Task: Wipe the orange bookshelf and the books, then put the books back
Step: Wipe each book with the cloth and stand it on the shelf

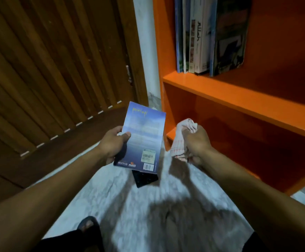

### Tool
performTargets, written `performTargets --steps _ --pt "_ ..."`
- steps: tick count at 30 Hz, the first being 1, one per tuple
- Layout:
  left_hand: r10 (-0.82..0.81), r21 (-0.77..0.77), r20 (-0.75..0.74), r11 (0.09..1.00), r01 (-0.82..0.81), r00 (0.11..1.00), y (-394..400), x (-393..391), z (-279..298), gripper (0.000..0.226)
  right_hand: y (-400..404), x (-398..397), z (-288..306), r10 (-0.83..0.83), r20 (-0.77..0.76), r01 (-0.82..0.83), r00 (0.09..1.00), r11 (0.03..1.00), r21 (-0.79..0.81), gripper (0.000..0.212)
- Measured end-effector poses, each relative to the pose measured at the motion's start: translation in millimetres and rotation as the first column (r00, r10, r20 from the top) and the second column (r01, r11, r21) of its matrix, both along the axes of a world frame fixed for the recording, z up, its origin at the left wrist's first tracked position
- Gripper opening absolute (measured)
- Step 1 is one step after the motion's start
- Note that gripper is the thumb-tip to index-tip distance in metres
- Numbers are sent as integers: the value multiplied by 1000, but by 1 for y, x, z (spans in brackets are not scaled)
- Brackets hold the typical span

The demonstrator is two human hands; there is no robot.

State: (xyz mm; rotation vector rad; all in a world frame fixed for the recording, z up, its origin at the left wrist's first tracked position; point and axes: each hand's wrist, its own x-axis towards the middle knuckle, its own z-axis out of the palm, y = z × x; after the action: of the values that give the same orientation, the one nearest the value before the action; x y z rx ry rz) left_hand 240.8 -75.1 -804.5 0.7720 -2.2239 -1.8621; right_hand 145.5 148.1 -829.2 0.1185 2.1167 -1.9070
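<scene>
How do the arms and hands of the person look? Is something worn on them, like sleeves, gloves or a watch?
Both forearms are bare up to the frame's edge: no sleeves show. The left hand and the right hand wear no gloves, and no watch, bracelet or ring can be seen on the wrists and fingers that show.

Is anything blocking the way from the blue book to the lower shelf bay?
Nothing visible: the blue book in the left hand sits left of the open lower bay; only the cloth-holding right hand lies between.
</scene>
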Motion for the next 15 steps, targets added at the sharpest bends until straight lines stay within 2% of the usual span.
performTargets --steps 3,6,8,12,15 --pt "18 70 -79 997 -12 997 -4 9 40 16 -13 20 15 31 123 -1 992 972 -234 18" --pt "14 84 -105 996 -5 994 2 23 60 20 -24 40 33 133 114 -78 984 915 -396 21" --pt "-10 9 -100 1000 11 995 9 33 64 22 -28 49 35 176 63 -132 982 893 -430 19" --pt "-42 -259 -129 966 8 991 18 45 58 20 -31 61 37 130 79 -84 988 900 -428 26" --pt "-102 -278 -167 959 53 981 23 46 59 23 -28 59 36 116 141 -48 983 910 -412 22"
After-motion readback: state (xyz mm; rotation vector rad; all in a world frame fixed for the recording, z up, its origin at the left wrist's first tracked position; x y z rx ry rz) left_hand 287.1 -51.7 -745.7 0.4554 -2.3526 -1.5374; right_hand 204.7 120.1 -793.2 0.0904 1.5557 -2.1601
